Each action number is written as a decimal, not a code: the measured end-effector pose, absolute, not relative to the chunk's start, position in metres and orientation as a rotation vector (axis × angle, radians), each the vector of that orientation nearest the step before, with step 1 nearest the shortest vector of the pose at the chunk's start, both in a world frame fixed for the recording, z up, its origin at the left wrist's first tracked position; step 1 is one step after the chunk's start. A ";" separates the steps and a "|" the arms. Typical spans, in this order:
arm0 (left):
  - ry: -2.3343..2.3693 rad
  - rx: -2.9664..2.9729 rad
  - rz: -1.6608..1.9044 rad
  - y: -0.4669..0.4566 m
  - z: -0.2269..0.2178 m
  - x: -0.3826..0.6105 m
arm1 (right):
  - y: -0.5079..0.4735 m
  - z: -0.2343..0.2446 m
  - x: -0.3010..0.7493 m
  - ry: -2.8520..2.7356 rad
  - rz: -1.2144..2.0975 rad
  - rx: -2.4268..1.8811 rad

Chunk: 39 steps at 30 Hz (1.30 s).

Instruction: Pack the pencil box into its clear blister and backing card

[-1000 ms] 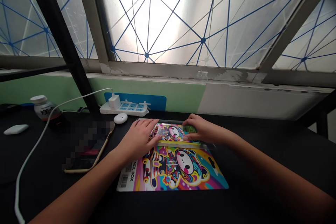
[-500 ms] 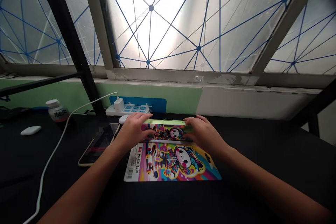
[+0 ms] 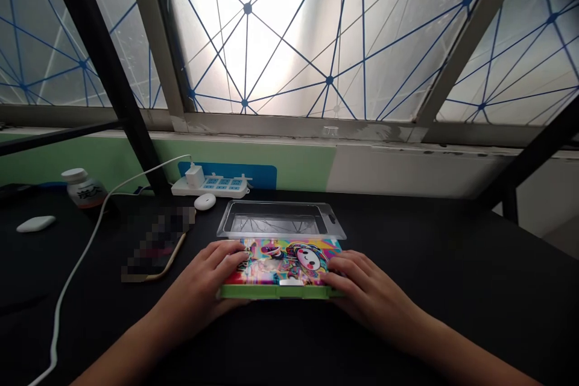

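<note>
A pencil box (image 3: 280, 262) with a bright cartoon print on top and a green front edge is between my hands, low over the black table. My left hand (image 3: 217, 277) grips its left end, fingers over the top. At the right end, my right hand (image 3: 362, 283) is closed around it the same way, fingertips on the printed face. Just behind the box, a clear plastic packaging tray (image 3: 337, 223) lies with nothing in it. The printed card from the earlier frame does not show now.
Left of the box lies a phone (image 3: 174, 256), partly blurred out. A white round object (image 3: 205, 202) sits by a power strip (image 3: 210, 184) with a plugged-in charger (image 3: 194, 175). A white cable (image 3: 79, 259) crosses the left side, near a bottle (image 3: 85, 190) and a white case (image 3: 36, 224).
The pencil box has come toward me, out of the clear tray, which is now bare behind it. Both hands moved nearer with it. The view shifted slightly right.
</note>
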<state>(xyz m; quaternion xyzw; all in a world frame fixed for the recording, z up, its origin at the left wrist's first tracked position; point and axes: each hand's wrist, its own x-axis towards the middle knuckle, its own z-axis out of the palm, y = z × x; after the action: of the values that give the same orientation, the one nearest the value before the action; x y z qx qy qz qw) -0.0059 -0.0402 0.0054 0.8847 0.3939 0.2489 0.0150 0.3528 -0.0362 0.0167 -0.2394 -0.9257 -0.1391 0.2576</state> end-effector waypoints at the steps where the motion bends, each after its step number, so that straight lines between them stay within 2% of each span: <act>1: 1.241 2.670 0.738 -0.040 0.003 -0.008 | -0.036 0.014 0.355 -2.519 -0.297 -0.705; 6: 1.353 2.325 0.715 -0.036 0.000 -0.011 | -0.028 0.011 0.363 -2.458 0.219 -1.066; 10: 1.382 2.236 0.704 -0.033 -0.002 -0.010 | -0.021 0.018 0.366 -2.325 0.551 -1.084; 15: 1.407 2.180 0.694 -0.036 -0.002 -0.009 | -0.003 0.021 0.362 -1.830 0.892 -1.259; 22: 1.436 2.070 0.628 -0.041 0.007 -0.008 | -0.002 0.017 0.365 -1.678 0.760 -1.366; 29: 1.488 2.009 0.725 -0.038 0.013 -0.006 | -0.018 0.017 0.382 -2.230 0.458 -1.082; 34: 1.513 2.080 0.787 -0.037 0.011 -0.010 | -0.021 0.012 0.379 -2.378 0.262 -1.136; 39: 1.411 2.173 0.757 -0.036 0.012 -0.010 | -0.018 0.017 0.369 -2.141 0.550 -1.362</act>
<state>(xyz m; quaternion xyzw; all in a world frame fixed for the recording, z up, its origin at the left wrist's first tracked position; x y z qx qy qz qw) -0.0105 -0.0356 0.0118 0.7854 0.5100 0.2736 0.2195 0.3693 -0.0180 0.0166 -0.5052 -0.7941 0.2042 0.2692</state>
